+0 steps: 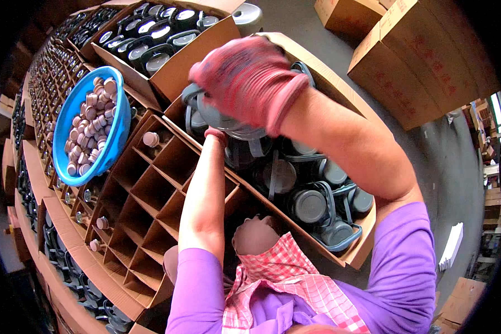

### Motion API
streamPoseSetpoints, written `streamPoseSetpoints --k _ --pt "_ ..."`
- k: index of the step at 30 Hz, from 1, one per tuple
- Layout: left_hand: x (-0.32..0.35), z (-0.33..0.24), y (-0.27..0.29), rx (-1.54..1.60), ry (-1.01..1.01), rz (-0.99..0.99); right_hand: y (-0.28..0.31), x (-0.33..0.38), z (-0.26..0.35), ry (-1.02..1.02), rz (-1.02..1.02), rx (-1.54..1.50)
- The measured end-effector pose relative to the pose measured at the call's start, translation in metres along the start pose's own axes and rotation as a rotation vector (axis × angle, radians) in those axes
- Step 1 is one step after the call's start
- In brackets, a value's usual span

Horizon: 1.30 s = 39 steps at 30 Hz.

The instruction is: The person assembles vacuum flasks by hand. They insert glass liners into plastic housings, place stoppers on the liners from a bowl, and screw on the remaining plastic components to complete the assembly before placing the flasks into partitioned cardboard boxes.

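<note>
My right hand (245, 78), in a red knit glove, is closed over the top of a bottle with a grey cap (220, 116) and a carrying loop. It is above an open carton (348, 259) packed with similar loop-handled, grey-capped bottles (309, 206). My left forearm reaches up beneath the right hand. Only the red glove cuff of my left hand (216, 134) shows, beside the capped bottle; the fingers are hidden.
To the left, a blue basin (125, 111) holds many small pale caps (94, 122). Nearby is a divided carton (150, 195) with a few capped bottles (151, 138). Another carton of dark-capped bottles (156, 33) stands beyond. Large cardboard boxes (423, 67) stand at far right.
</note>
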<state>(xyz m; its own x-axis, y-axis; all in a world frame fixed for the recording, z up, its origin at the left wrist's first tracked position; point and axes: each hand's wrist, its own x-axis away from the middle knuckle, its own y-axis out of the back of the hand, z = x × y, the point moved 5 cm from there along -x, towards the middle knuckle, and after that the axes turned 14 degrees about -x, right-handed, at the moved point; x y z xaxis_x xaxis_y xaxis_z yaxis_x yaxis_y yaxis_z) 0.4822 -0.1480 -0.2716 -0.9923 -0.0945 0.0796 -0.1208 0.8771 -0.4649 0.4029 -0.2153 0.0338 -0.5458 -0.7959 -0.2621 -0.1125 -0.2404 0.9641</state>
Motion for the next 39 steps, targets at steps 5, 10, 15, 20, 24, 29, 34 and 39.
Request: streamPoseSetpoints --k 5,10,15,20,24,29,34,39 --pt "0.011 -0.014 0.003 -0.129 -0.022 -0.008 0.023 0.0 -0.039 -0.083 -0.162 -0.094" --pt "0.036 -0.033 -0.045 -0.169 0.096 0.041 0.029 0.045 -0.116 -0.252 -0.202 -0.3" --pt "0.049 -0.033 -0.057 -0.687 0.104 0.108 -0.089 0.109 -0.184 -0.616 0.182 -0.377" --pt "0.068 -0.05 -0.042 -0.686 0.16 0.072 -0.176 0.107 -0.132 -0.531 0.425 -0.327" --pt "0.101 -0.08 -0.028 -0.556 0.165 0.053 -0.119 0.087 -0.189 -0.829 -0.113 -0.452" --pt "0.139 -0.099 -0.012 -0.509 0.154 0.013 -0.166 0.119 -0.241 -1.176 0.112 -0.175" --pt "0.16 -0.105 -0.012 -0.466 0.13 0.048 -0.147 0.129 -0.243 -1.15 -0.112 -0.48" --pt "0.168 -0.111 -0.014 -0.345 0.193 0.06 0.031 0.11 -0.169 -0.794 -0.368 -0.799"
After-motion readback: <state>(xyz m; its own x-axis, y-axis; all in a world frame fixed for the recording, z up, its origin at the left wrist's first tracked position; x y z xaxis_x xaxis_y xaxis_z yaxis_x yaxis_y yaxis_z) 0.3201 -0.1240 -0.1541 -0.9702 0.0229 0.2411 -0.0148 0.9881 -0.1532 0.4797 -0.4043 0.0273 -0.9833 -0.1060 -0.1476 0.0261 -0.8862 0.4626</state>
